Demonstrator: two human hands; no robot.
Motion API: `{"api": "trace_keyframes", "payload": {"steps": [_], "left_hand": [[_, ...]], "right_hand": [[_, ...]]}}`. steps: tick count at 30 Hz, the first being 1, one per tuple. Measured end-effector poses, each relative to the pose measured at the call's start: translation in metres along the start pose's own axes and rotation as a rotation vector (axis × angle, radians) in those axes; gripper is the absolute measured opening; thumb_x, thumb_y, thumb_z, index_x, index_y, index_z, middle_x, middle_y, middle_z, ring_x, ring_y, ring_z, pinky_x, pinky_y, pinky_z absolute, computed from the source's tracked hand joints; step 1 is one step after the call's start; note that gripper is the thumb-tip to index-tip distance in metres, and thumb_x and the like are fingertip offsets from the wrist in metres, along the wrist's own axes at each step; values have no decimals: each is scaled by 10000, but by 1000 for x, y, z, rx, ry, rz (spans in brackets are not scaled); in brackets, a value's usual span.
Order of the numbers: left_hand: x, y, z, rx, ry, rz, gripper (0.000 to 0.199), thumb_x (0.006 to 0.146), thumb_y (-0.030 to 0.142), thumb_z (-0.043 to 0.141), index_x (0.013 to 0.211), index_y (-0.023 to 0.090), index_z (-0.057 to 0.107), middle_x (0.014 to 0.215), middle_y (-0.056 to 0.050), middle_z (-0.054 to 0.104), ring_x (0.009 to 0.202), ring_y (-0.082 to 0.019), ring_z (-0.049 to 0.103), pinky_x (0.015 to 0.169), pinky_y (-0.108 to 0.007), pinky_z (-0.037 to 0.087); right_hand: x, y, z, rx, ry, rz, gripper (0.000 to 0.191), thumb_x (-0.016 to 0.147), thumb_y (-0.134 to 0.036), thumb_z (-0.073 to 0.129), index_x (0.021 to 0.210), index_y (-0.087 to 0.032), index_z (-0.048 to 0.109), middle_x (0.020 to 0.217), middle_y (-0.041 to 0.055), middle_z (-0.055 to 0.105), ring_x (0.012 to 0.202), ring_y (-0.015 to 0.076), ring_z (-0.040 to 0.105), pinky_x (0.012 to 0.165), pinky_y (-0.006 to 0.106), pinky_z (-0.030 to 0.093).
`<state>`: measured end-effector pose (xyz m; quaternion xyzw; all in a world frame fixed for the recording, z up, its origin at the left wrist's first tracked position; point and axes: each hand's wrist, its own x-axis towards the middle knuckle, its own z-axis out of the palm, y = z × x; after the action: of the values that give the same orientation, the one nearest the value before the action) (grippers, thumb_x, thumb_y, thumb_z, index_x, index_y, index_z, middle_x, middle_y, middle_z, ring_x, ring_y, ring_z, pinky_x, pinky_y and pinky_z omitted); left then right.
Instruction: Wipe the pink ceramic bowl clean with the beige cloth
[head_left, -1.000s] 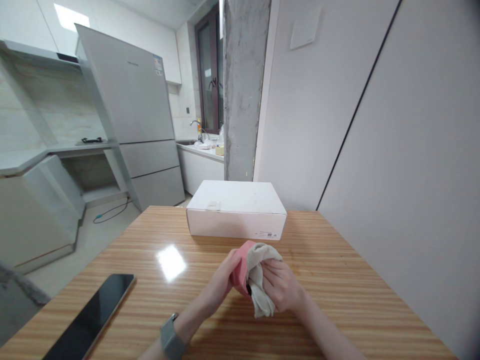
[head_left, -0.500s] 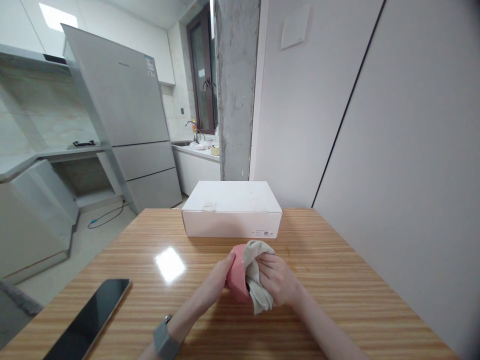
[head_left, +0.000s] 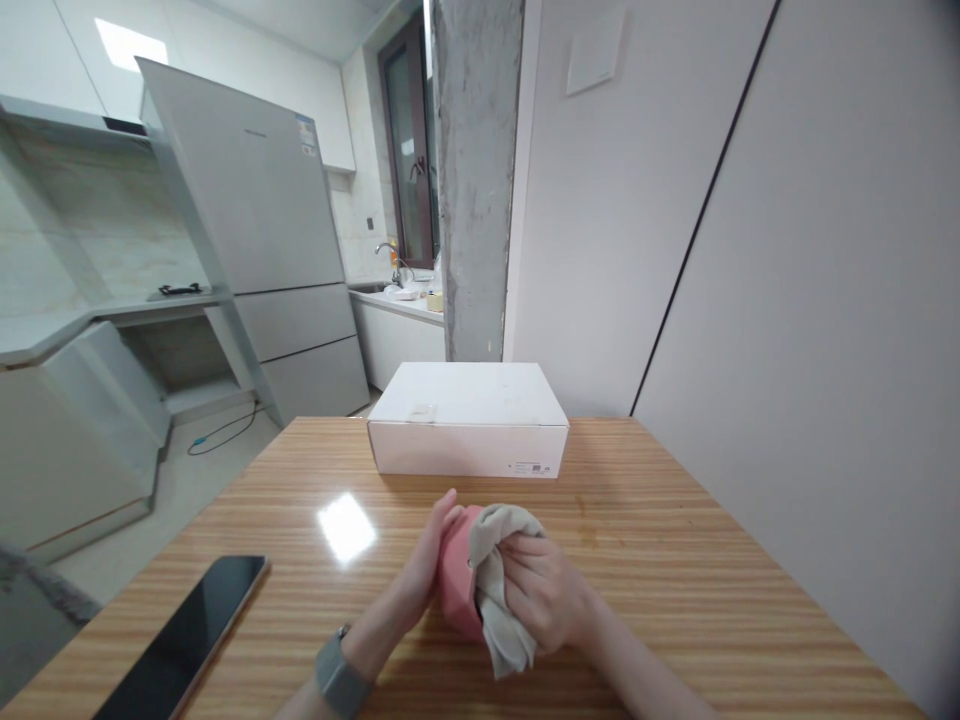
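A pink bowl-like container (head_left: 456,580) is tilted on its side just above the wooden table, its opening turned to the right. My left hand (head_left: 427,565) holds it from the left, palm and fingers against its outer wall. A light grey cloth (head_left: 499,610) covers the opening and is partly pushed inside. My right hand (head_left: 541,592) is closed on the cloth at the mouth of the container. The inside of the container is hidden by the cloth and fingers.
Behind my hands, a white box (head_left: 469,447) lies on the wooden table (head_left: 675,560). A dark phone (head_left: 184,640) rests at the left front. Beyond the table are a fridge (head_left: 262,210), a sink counter and a grey pillar.
Both hands, with the container and cloth, have moved a little left and nearer to me. My left hand's fingers have shifted on the container's outer wall.
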<state>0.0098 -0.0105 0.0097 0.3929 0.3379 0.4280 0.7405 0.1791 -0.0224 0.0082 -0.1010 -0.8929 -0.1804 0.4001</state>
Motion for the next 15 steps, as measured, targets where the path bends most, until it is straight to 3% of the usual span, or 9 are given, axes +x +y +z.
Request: {"api": "trace_keyframes", "payload": {"steps": [3, 6, 11, 15], "left_hand": [[-6, 8, -4, 195, -129, -40, 524, 855, 555, 487, 1046, 109, 685, 1113, -86, 693, 1149, -241, 557, 1119, -364, 248], [-7, 13, -6, 359, -131, 9, 530, 863, 545, 487, 1146, 126, 646, 1276, -72, 608, 1253, -220, 474, 1154, -351, 179], [-8, 13, 0, 410, -57, 130, 576, 833, 589, 502, 1152, 131, 644, 1299, -91, 590, 1281, -269, 434, 1147, -401, 194], [-12, 5, 6, 269, -152, 128, 521, 843, 510, 541, 1248, 184, 566, 1286, -89, 591, 1211, -276, 488, 1053, -429, 326]], "right_hand": [[0, -3, 6, 42, 24, -24, 426, 909, -200, 233, 797, -105, 633, 670, 138, 673, 656, 216, 643, 761, 353, 542], [-4, 2, 5, 69, 3, -14, 394, 915, -250, 264, 804, -124, 620, 663, 120, 662, 662, 215, 637, 765, 359, 530], [-6, 11, -3, 23, -33, 52, 434, 943, -302, 224, 805, -146, 606, 634, 103, 648, 605, 211, 605, 696, 363, 515], [-11, 17, -6, -18, 42, 171, 432, 940, -363, 233, 743, -174, 568, 597, 98, 612, 557, 214, 556, 603, 376, 489]]}}
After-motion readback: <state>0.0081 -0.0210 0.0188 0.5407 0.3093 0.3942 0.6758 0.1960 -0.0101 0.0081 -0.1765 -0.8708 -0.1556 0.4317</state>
